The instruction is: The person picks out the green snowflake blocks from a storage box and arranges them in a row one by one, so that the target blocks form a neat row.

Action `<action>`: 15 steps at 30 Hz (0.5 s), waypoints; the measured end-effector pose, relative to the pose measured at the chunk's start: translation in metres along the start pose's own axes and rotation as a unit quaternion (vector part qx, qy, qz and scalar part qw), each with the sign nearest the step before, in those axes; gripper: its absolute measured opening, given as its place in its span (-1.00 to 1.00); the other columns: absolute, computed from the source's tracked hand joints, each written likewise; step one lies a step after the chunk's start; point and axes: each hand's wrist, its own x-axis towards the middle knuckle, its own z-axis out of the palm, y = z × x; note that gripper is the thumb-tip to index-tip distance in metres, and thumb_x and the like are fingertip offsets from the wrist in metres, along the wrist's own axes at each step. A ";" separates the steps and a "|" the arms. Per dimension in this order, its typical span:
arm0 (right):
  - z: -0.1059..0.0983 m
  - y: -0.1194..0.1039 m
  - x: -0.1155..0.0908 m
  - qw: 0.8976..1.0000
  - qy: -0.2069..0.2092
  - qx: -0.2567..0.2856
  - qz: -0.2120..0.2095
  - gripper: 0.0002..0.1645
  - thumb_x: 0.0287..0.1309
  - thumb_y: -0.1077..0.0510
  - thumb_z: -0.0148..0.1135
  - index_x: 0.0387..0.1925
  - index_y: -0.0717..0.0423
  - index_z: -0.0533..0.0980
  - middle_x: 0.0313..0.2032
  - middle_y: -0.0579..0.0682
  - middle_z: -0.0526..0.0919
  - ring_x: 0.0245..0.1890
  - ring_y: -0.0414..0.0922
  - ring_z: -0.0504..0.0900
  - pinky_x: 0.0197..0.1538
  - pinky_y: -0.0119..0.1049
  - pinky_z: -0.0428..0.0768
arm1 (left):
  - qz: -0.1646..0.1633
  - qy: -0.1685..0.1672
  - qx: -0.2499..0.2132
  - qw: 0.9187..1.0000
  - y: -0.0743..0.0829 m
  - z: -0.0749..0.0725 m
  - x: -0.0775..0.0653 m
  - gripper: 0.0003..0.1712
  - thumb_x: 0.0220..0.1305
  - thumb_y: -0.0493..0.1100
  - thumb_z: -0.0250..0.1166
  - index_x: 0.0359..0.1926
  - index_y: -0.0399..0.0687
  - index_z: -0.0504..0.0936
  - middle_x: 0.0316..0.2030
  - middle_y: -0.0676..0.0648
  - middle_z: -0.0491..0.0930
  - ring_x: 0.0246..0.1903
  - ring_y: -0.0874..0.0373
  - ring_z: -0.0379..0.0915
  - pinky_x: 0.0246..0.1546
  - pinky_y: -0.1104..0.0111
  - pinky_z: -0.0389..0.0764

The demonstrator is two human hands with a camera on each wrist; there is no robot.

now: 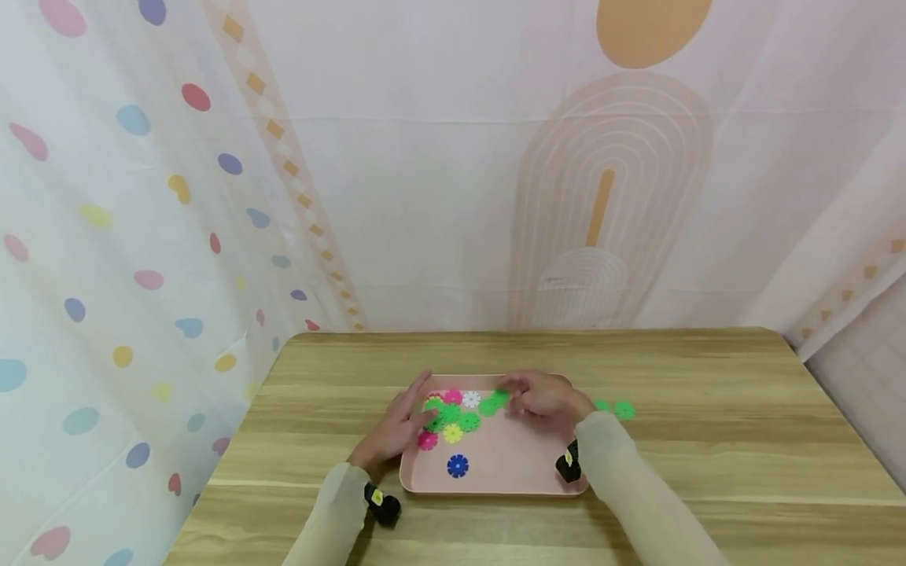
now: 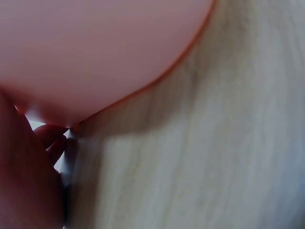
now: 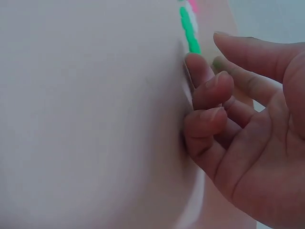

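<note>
On the table lies a shallow pink tray (image 1: 517, 468) holding several notched plastic discs. My left hand (image 1: 396, 424) reaches over the tray's left rim, fingers spread and thumb by a cluster of green discs (image 1: 450, 413). A pink disc (image 1: 427, 440) and a yellow disc (image 1: 452, 433) lie close by. Over the far right part of the tray, my right hand (image 1: 541, 395) has its fingertips beside another green disc (image 1: 487, 407). In the right wrist view, its lower fingers (image 3: 207, 121) bend against the tray, thumb apart, with nothing held. The left wrist view shows mostly tray and tabletop.
A blue disc (image 1: 458, 466) lies alone near the tray's front, and a white disc (image 1: 470, 399) near its back. Outside the tray, green discs (image 1: 624, 410) rest on the wooden table (image 1: 708, 440) beyond the right wrist. A patterned curtain (image 1: 439, 196) hangs behind the table.
</note>
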 end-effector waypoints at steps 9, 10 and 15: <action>0.009 0.001 0.004 1.000 0.002 -0.010 -0.009 -0.48 0.20 0.29 0.29 0.22 0.07 0.52 -0.43 -0.06 0.41 -0.45 -0.18 0.37 -0.34 -0.39 0.37 | -0.008 0.004 0.002 1.000 -0.002 -0.001 0.000 -0.20 0.48 0.01 0.10 0.59 0.26 -0.09 0.53 -0.16 -0.01 0.48 -0.25 -0.14 0.37 -0.35 -0.11; 0.010 0.001 0.005 1.000 0.004 -0.013 -0.012 -0.49 0.20 0.30 0.29 0.21 0.07 0.53 -0.43 -0.06 0.40 -0.43 -0.17 0.36 -0.32 -0.38 0.35 | -0.011 0.004 0.002 1.000 -0.002 -0.001 0.000 -0.19 0.48 0.01 0.09 0.59 0.27 -0.10 0.53 -0.16 -0.01 0.48 -0.25 -0.14 0.37 -0.36 -0.11; 0.014 0.004 0.009 0.999 0.015 -0.031 -0.019 -0.54 0.21 0.30 0.30 0.16 0.08 0.55 -0.40 -0.07 0.42 -0.35 -0.15 0.37 -0.24 -0.34 0.35 | -0.017 0.004 0.001 1.000 -0.003 -0.001 -0.001 -0.20 0.48 0.02 0.10 0.58 0.29 -0.09 0.54 -0.15 -0.01 0.48 -0.25 -0.14 0.35 -0.37 -0.09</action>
